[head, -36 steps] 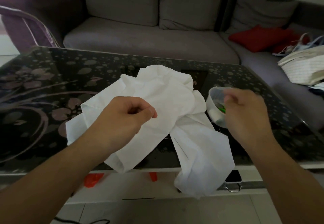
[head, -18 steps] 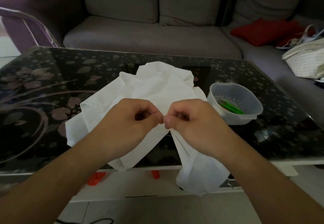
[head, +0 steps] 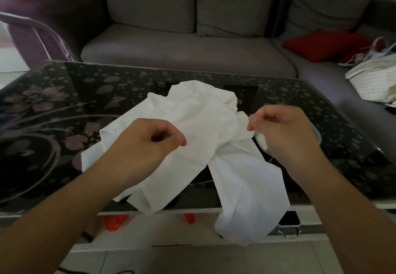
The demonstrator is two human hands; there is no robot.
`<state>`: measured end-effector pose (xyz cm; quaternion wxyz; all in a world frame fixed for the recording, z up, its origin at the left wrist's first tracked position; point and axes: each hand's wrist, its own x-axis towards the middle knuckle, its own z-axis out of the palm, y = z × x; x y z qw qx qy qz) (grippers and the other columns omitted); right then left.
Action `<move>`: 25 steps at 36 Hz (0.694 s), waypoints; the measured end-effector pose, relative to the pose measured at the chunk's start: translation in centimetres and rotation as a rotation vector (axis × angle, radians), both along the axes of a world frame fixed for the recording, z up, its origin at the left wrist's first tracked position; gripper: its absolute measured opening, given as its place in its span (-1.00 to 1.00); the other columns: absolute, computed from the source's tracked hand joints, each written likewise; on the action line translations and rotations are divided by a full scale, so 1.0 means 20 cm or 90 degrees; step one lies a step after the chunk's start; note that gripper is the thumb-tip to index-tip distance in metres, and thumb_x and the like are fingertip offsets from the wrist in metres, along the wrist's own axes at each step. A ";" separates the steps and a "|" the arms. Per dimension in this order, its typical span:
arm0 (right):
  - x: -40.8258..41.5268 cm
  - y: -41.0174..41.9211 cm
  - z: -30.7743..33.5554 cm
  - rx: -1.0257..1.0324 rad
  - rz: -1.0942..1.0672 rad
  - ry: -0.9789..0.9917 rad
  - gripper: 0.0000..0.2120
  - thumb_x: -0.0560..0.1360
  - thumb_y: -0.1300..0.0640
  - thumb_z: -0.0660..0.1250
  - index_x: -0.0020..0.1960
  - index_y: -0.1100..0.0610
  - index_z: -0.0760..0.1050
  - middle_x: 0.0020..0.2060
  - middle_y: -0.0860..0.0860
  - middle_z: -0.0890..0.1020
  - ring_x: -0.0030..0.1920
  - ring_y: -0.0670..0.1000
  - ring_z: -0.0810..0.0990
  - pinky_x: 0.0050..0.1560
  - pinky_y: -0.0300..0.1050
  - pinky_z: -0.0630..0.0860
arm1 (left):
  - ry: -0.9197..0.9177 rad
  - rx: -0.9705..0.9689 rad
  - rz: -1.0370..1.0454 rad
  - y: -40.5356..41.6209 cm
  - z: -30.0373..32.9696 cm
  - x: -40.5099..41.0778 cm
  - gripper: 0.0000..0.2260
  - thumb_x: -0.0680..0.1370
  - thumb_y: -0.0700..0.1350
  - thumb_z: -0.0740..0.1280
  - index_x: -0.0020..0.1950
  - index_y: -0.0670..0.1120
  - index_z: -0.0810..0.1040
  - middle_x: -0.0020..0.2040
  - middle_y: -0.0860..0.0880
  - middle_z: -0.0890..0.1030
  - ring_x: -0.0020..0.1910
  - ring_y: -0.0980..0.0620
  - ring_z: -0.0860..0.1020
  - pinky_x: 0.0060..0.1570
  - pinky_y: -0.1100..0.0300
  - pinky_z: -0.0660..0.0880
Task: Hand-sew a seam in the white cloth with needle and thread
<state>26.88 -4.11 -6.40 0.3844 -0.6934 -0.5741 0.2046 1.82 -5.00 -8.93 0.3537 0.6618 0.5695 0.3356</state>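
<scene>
The crumpled white cloth (head: 199,132) lies on the dark flowered glass table (head: 64,106), and one end hangs over the near edge. My left hand (head: 150,145) hovers above the cloth with thumb and forefinger pinched together. My right hand (head: 285,132) is held up to the right of it, also pinching at the fingertips. A fine pale thread (head: 202,183) runs across the glass between two folds of cloth, and another loop shows by my right wrist. I cannot make out the needle. Nor can I see thread between the hands.
A clear plastic bowl (head: 261,144) stands on the table, mostly hidden behind my right hand. A grey sofa (head: 188,52) with a red cushion (head: 317,45) runs behind the table. Orange items (head: 114,222) and a dark phone (head: 289,219) lie on the shelf below.
My right hand came from the bowl to meet the left hand's fingertips, then drew away to the right and up. The left hand kept its pinch over the cloth.
</scene>
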 end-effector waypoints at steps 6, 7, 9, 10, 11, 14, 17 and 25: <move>0.02 0.01 -0.04 -0.020 -0.027 -0.276 -0.85 0.66 0.02 0.28 0.04 -0.08 0.64 -0.11 -0.18 0.63 -0.18 -0.17 0.55 -0.18 -0.39 0.38 | -0.016 0.006 -0.003 -0.01 0.01 -0.01 -0.81 0.63 -0.04 0.38 -0.13 0.09 0.74 -0.11 0.09 0.74 -0.08 0.06 0.67 -0.16 0.19 0.54; 0.00 0.01 -0.05 -0.010 0.004 -0.311 -0.85 0.64 0.04 0.31 0.13 -0.11 0.62 0.05 -0.16 0.62 -0.02 -0.19 0.54 0.02 -0.34 0.42 | -0.015 0.010 -0.007 -0.01 0.01 -0.01 -0.82 0.63 -0.04 0.38 -0.13 0.09 0.74 -0.12 0.04 0.74 -0.11 -0.02 0.67 -0.15 0.10 0.58; -0.04 -0.02 -0.06 0.007 0.103 -0.295 -0.66 0.59 0.13 0.36 0.32 -0.15 0.52 0.35 -0.21 0.44 0.34 -0.19 0.36 0.36 -0.25 0.27 | -0.018 0.020 -0.016 -0.02 0.01 -0.01 -0.82 0.62 -0.04 0.38 -0.14 0.09 0.73 -0.16 0.00 0.73 -0.20 -0.08 0.64 -0.21 0.18 0.54; -0.07 -0.03 -0.05 0.002 0.160 -0.251 -0.54 0.57 0.18 0.38 0.39 -0.18 0.46 0.43 -0.26 0.34 0.43 -0.21 0.26 0.42 -0.29 0.20 | -0.021 0.025 -0.021 -0.02 0.01 -0.01 -0.81 0.62 -0.05 0.39 -0.16 0.09 0.73 -0.19 0.01 0.72 -0.29 0.00 0.61 -0.27 0.28 0.50; -0.11 -0.06 -0.04 -0.010 0.221 -0.200 -0.45 0.56 0.21 0.39 0.44 -0.21 0.40 0.46 -0.33 0.27 0.46 -0.27 0.20 0.40 -0.38 0.17 | -0.023 0.027 -0.027 -0.02 0.01 0.00 -0.81 0.62 -0.06 0.39 -0.16 0.08 0.73 -0.23 0.05 0.70 -0.37 0.10 0.56 -0.33 0.38 0.44; -0.25 -0.10 -0.04 -0.036 0.402 -0.073 -0.38 0.55 0.25 0.40 0.48 -0.22 0.34 0.42 -0.37 0.36 0.39 -0.37 0.31 0.30 -0.48 0.31 | -0.018 0.030 -0.048 -0.03 0.00 0.02 -0.82 0.61 -0.06 0.40 -0.16 0.08 0.73 -0.34 0.14 0.64 -0.42 0.21 0.51 -0.33 0.40 0.42; -0.33 -0.10 -0.08 -0.063 0.462 -0.073 -0.60 0.60 0.21 0.37 0.34 -0.14 0.44 0.10 -0.21 0.61 0.08 -0.19 0.60 0.08 -0.22 0.59 | -0.001 0.046 -0.074 -0.03 -0.01 0.02 -0.82 0.61 -0.02 0.39 -0.16 0.10 0.73 -0.25 0.07 0.70 -0.27 0.07 0.62 -0.15 0.13 0.57; -0.26 -0.06 -0.08 -0.055 0.362 -0.081 -0.88 0.58 0.00 0.40 -0.13 -0.04 0.59 -0.41 -0.12 0.54 -0.38 -0.14 0.47 -0.29 -0.20 0.38 | 0.007 0.021 -0.098 -0.03 0.00 0.02 -0.83 0.57 0.04 0.37 -0.15 0.10 0.73 -0.31 0.07 0.63 -0.34 0.16 0.52 -0.29 0.34 0.45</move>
